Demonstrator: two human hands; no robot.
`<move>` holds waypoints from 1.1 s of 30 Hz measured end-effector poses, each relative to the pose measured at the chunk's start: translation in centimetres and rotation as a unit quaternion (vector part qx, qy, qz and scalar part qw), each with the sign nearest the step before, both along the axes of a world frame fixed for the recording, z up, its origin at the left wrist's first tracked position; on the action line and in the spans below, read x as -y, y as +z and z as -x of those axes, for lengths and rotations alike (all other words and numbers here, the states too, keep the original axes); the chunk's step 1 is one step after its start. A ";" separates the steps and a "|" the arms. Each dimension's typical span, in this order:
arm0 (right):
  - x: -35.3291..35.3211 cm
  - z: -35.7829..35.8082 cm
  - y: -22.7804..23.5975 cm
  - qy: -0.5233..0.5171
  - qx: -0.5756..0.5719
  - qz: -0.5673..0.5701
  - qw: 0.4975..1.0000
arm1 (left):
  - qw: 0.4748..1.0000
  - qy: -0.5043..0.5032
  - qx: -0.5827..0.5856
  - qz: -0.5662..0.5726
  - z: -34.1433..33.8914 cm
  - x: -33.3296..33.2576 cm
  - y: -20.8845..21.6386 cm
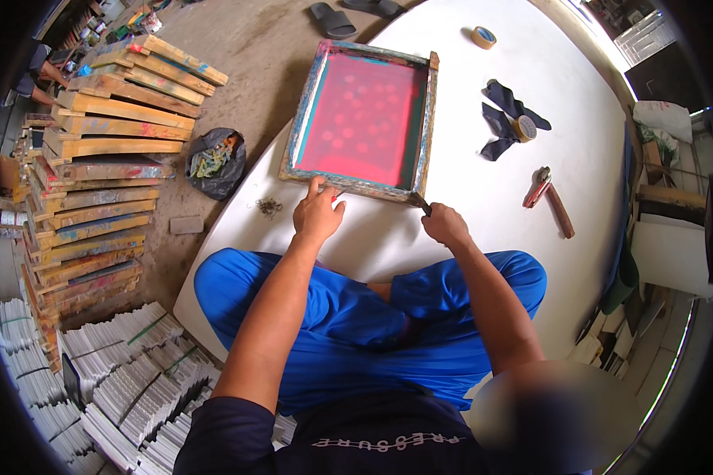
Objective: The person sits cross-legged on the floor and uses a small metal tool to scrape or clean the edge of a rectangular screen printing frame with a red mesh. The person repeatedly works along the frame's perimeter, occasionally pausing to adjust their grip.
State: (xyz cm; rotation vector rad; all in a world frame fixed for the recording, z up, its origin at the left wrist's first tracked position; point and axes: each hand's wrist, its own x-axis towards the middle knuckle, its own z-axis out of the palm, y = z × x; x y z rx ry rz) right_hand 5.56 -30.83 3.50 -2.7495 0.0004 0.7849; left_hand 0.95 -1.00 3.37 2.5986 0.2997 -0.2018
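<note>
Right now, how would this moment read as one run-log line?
left hand: at near edge of pink-meshed frame | right hand: gripping dark tool, frame's near right corner | far tape roll: on white surface

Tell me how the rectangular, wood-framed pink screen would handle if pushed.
The pink screen would probably stay stiff, given its thick wooden bars on four sides. With straight edges, it seems unlikely to roll. Its far left corner appears past the broad white surface's edge, so pushing that way might tip it.

Paint-stained frame (359, 187), pink mesh (363, 119), on white surface (578, 103)
</note>
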 end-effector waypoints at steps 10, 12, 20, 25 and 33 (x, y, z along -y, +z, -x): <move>-0.2 1.2 -0.7 -0.061 -0.006 -0.038 0.997 | 1.000 -0.007 0.000 -0.012 0.0 0.1 -0.2; 0.0 1.5 -1.7 -0.084 -0.008 -0.070 0.994 | 1.000 -0.007 -0.002 -0.019 0.0 0.2 0.0; 1.8 1.0 -2.2 -0.072 -0.034 -0.141 0.987 | 1.000 -0.007 0.004 -0.019 0.0 -0.2 -0.4; 2.7 -0.5 -0.8 0.007 -0.040 -0.111 0.993 | 1.000 -0.008 0.014 -0.007 0.2 -0.3 -0.5; 1.7 -1.2 0.4 0.026 -0.081 -0.059 0.995 | 1.000 -0.006 0.015 -0.003 0.1 -0.4 -0.4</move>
